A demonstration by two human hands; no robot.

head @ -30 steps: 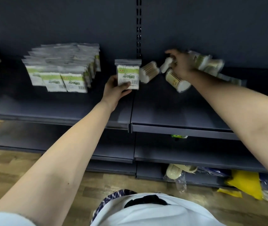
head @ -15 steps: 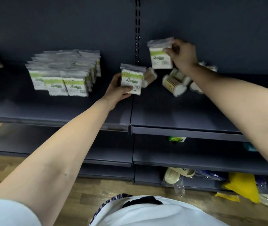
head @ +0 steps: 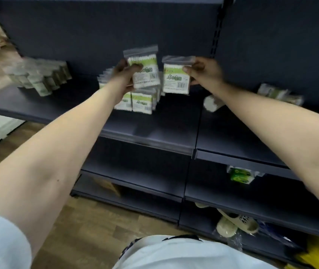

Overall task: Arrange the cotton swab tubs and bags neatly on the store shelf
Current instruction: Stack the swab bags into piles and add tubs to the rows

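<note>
- Both hands have drawn together since half a second ago. My right hand (head: pixel 203 72) has carried the right bag (head: pixel 176 79) of cotton swabs leftward, away from the tubs. My left hand (head: pixel 124 75) has raised the left bag (head: pixel 146 71) higher above the shelf (head: pixel 154 125).
- Left fingers (head: pixel 135 67) are curled round the left edge of the left bag, with the thumb laid across its front. The bag is upright and slightly tilted, label toward me.
- Right fingers (head: pixel 188 70) pinch the right bag near its upper right edge, just under the clear sealed strip. It hangs upright, just beside the left bag; I cannot tell whether the two touch.
- Directly below the left fingers, a row of bags (head: pixel 142 102) stands on the shelf, labels facing out. More bags sit behind it, partly hidden by my wrist.
- Well to the left of the left fingers is a blurred stack of bags (head: pixel 40 77) on the same shelf.
- Below and right of the right fingers, one swab tub (head: pixel 212 103) lies on its side. Further right, near the back panel, is a loose heap of tubs (head: pixel 280 96), too blurred to count.
- Far below the fingers, a green packet (head: pixel 241 174) sits on a lower shelf and pale slippers (head: pixel 236 223) on the bottom one.
</note>
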